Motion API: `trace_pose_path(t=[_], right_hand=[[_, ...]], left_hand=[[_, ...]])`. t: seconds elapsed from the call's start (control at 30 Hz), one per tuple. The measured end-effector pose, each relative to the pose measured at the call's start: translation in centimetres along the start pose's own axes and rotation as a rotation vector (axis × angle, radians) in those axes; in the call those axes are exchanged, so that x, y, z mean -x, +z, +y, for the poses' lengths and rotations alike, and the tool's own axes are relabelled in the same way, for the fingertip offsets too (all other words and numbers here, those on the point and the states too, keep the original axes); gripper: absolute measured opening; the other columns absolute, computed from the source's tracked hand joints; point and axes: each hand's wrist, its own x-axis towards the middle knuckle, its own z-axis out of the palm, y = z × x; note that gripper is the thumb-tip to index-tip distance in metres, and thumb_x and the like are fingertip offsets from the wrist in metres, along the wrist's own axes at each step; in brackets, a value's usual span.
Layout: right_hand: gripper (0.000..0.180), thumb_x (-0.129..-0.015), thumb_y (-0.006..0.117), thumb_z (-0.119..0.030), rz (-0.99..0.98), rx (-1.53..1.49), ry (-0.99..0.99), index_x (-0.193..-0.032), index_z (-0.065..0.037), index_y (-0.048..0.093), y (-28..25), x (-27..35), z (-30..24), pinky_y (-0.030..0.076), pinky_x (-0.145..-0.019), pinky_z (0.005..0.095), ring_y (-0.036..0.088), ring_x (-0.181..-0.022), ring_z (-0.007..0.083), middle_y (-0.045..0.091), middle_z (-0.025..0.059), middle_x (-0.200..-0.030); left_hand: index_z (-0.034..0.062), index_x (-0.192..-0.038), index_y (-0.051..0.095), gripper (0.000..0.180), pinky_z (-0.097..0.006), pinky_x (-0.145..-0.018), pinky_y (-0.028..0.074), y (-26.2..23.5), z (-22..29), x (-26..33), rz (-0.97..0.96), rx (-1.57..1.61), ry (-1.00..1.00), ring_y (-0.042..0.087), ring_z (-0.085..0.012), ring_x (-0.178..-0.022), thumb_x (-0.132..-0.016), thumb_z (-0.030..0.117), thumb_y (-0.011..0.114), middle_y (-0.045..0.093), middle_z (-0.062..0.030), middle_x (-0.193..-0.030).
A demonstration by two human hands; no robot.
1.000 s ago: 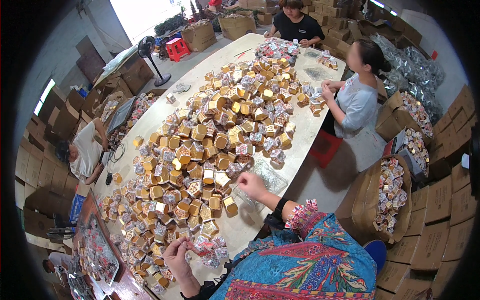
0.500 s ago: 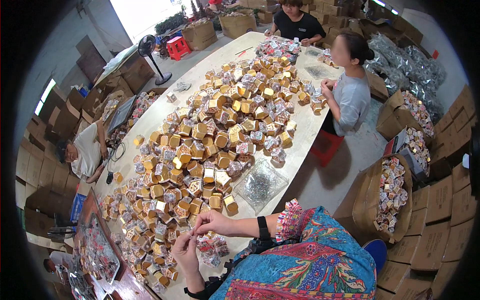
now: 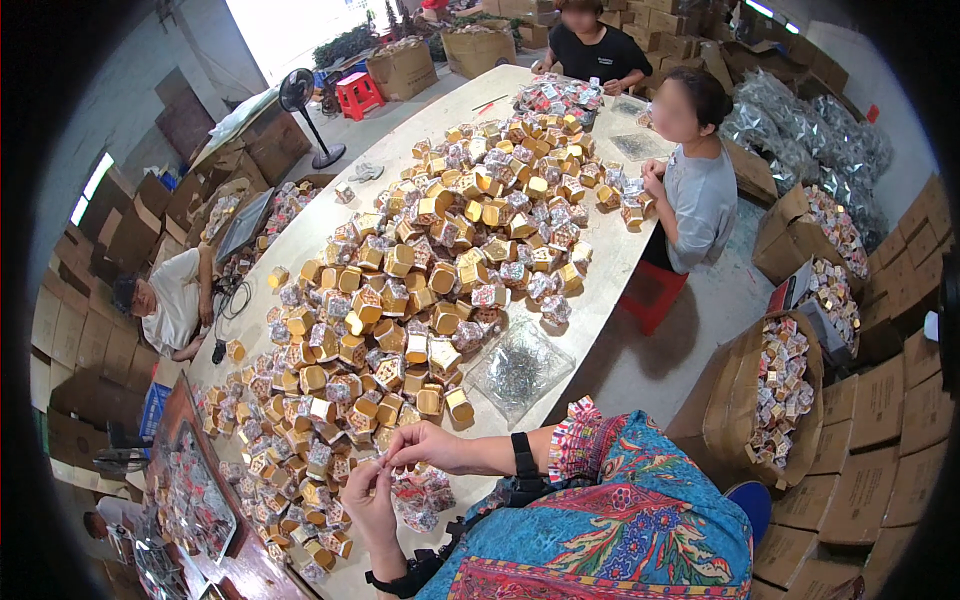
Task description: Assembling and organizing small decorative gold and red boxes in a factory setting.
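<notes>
My left hand [image 3: 372, 508] and my right hand [image 3: 424, 446] meet fingertip to fingertip above the near part of the table. Each is closed in a pinch, and whatever lies between the fingers is too small to name. Just below my right hand sits a clump of small red, white and clear-wrapped pieces [image 3: 422, 492], partly hidden by my hands. Beyond them spreads a large heap of small gold-and-patterned house-shaped ornaments [image 3: 400, 262]. To the right of the heap rests a clear square tray [image 3: 545, 385] holding thin, dark wire-like bits.
The heap covers much of the long pale table [image 3: 400, 140]. A person in grey [image 3: 700, 205] sits at its right edge, another in black [image 3: 597, 55] at the far end, and one in white [image 3: 178, 300] at left. Filled cartons [image 3: 722, 395] stand at right; a fan [image 3: 310, 115] stands at far left.
My hands hold nearly the same pinched pose. At left, the person in white has shifted a little, and the person in grey has turned the head slightly.
</notes>
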Motion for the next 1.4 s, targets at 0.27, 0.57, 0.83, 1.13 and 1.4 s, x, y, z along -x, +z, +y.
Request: trace_pose_path(t=[0.27, 0.57, 0.83, 1.13, 1.4], right_hand=[[0.004, -0.08, 0.061, -0.004, -0.001, -0.092, 0.023, -0.084, -0.005, 0.061, 0.4, 0.2, 1.1, 0.043, -0.059, 0.0204, 0.057, -0.07, 0.0075, 0.062, 0.0015, -0.078], [0.009, -0.082, 0.06, -0.012, -0.008, 0.128, -0.003, -0.086, -0.004, 0.058, 1.2, 0.4, 2.6, 0.044, -0.054, 0.0199, 0.056, -0.064, 0.0069, 0.06, 0.0015, -0.076], [0.007, -0.083, 0.059, -0.006, -0.019, 0.121, -0.097, -0.083, -0.003, 0.053, 3.5, 0.3, 4.3, 0.046, -0.054, 0.0215, 0.056, -0.061, 0.008, 0.052, 0.0024, -0.075], [0.009, -0.085, 0.057, -0.007, -0.039, -0.145, 0.333, -0.091, 0.0, 0.054, 4.6, 0.2, 5.6, 0.051, -0.056, 0.025, 0.062, -0.065, 0.0153, 0.062, 0.0084, -0.076], [0.006, -0.085, 0.057, -0.008, -0.162, -0.192, 0.419, -0.085, -0.002, 0.056, 4.5, -0.3, 6.1, 0.051, -0.055, 0.025, 0.062, -0.062, 0.0156, 0.063, 0.0089, -0.075]], left_hand=[[-0.0042, -0.083, 0.061, 0.009, -0.026, -0.061, 0.045, 0.3, 1.4, 0.5, 0.031, -0.211, 0.161, 0.058, -0.0182, -0.07, -0.074, -0.005, 0.061, 0.061, -0.012, -0.079], [-0.0002, -0.082, 0.061, 0.008, -0.034, -0.059, 0.043, -0.3, 3.6, 2.0, 0.024, -0.544, 0.208, 0.056, -0.0278, -0.068, -0.075, -0.001, 0.059, 0.056, -0.0124, -0.073], [-0.0001, -0.086, 0.062, 0.011, -0.033, -0.059, 0.045, -2.5, 3.8, 3.9, 0.005, -0.658, 0.059, 0.057, -0.0271, -0.066, -0.076, -0.003, 0.058, 0.057, -0.0125, -0.076], [0.0006, -0.086, 0.062, 0.012, -0.036, -0.057, 0.043, -4.3, 2.7, 5.4, -0.018, -0.712, -0.028, 0.055, -0.0289, -0.065, -0.076, -0.003, 0.056, 0.055, -0.013, -0.074], [0.0023, -0.082, 0.06, 0.009, -0.035, -0.055, 0.045, -6.1, 1.4, 6.6, -0.04, -0.638, 0.051, 0.057, -0.0294, -0.064, -0.075, -0.003, 0.057, 0.056, -0.0106, -0.075]])
